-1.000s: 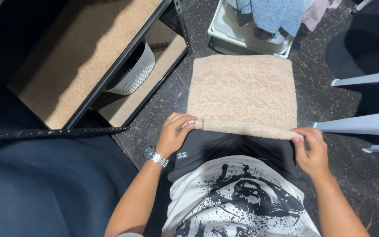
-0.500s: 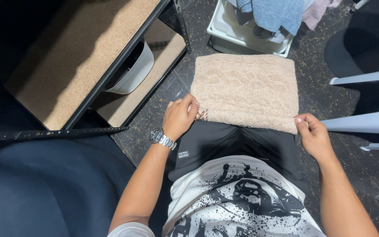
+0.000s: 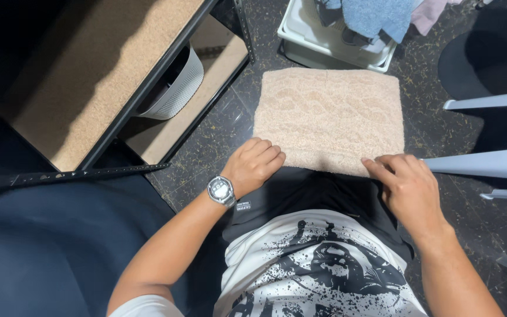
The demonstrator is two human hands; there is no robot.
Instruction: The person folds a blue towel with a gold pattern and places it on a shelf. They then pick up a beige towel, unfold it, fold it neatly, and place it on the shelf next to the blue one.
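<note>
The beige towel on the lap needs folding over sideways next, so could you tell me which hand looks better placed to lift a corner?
Probably the right hand: its fingertips lie on the beige towel's near corner, while the left hand rests curled at the opposite edge.

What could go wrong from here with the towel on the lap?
The folded towel reaches past the knees over the dark floor; it might slide off forward. Only the left hand and right hand on its near edge steady it, so a careless lift could undo the fold. The chair beside it could snag a corner.
</note>
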